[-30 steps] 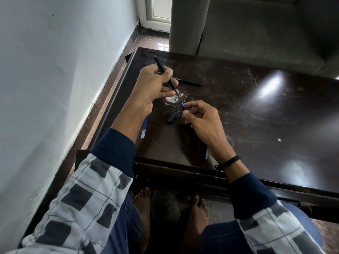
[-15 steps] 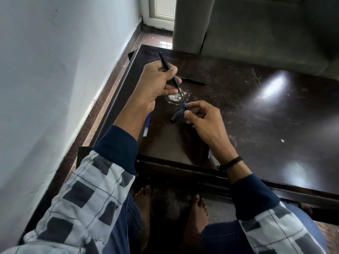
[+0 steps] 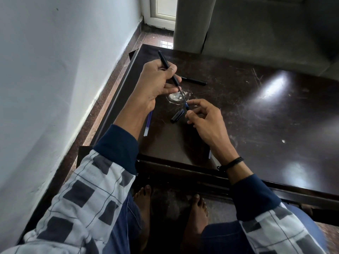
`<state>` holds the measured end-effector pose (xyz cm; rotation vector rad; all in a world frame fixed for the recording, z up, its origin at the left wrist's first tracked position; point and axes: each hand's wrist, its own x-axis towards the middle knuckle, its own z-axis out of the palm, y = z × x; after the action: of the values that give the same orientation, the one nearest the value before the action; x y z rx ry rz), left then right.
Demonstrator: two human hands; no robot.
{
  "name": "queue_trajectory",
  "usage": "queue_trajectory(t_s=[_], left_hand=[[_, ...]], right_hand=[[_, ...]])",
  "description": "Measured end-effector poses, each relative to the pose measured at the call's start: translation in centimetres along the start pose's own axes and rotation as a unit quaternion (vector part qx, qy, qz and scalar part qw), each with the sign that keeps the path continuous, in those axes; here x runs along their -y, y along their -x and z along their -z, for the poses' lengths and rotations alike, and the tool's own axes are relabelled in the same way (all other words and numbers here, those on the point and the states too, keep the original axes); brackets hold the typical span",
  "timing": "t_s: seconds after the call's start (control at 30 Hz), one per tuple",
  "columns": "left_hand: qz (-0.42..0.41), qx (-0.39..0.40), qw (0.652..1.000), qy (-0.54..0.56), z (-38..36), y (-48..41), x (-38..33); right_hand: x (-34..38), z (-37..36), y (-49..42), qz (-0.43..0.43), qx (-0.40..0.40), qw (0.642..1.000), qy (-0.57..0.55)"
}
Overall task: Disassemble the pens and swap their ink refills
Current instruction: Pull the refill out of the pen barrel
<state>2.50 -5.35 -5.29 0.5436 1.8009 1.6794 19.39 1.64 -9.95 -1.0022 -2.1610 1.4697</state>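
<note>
the only thing here that holds anything is the black pen barrel (image 3: 166, 64), raised over the far left part of the dark table (image 3: 256, 125) and slanting down towards the person. a thin ink refill (image 3: 183, 96) sits partly inside it, the rest sticking out of the lower end. the left hand (image 3: 156, 83) grips the barrel with fingers curled round its middle. the right hand (image 3: 205, 121) pinches the refill's blue end between thumb and forefinger, its other fingers loosely bent. just beneath that end a black pen cap (image 3: 177, 116) lies on the table. a second black pen (image 3: 194, 81) lies beyond the left hand, with a pale mark near one end too small to read. blue refills (image 3: 148, 125) lie on the table beside the left wrist. a grey sofa (image 3: 256, 30) stands behind the table.
</note>
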Motion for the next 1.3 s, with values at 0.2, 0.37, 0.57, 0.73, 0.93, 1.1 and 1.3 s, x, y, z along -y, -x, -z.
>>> queue_trajectory(t_s=[0.2,0.37,0.57,0.73,0.93,1.1,1.3], left_hand=[[-0.004,-0.012,1.000,0.002,0.1,0.0,-0.1],[-0.007,-0.024,1.000,0.011,0.2,0.1,-0.3],[-0.009,-0.039,0.999,0.022,0.6,0.0,-0.6],[-0.013,-0.049,0.998,0.023,1.0,0.0,-0.8],[-0.009,-0.041,0.999,0.020,0.8,0.0,-0.7],[-0.007,-0.036,0.999,0.021,0.7,0.0,-0.6],[-0.006,-0.035,0.999,0.023,0.6,0.0,-0.7]], right_hand=[[0.1,0.0,0.0,-0.004,-0.002,1.000,0.001],[0.0,0.0,-0.1,-0.011,-0.002,1.000,0.002],[-0.4,0.1,-0.2,-0.015,-0.004,1.000,0.004],[-0.6,0.0,-0.3,-0.028,-0.015,0.999,0.018],[-0.5,0.2,-0.1,-0.023,-0.019,0.996,0.088],[-0.5,0.1,0.1,-0.022,-0.018,0.984,0.177],[-0.4,-0.2,0.2,0.017,-0.013,0.968,0.249]])
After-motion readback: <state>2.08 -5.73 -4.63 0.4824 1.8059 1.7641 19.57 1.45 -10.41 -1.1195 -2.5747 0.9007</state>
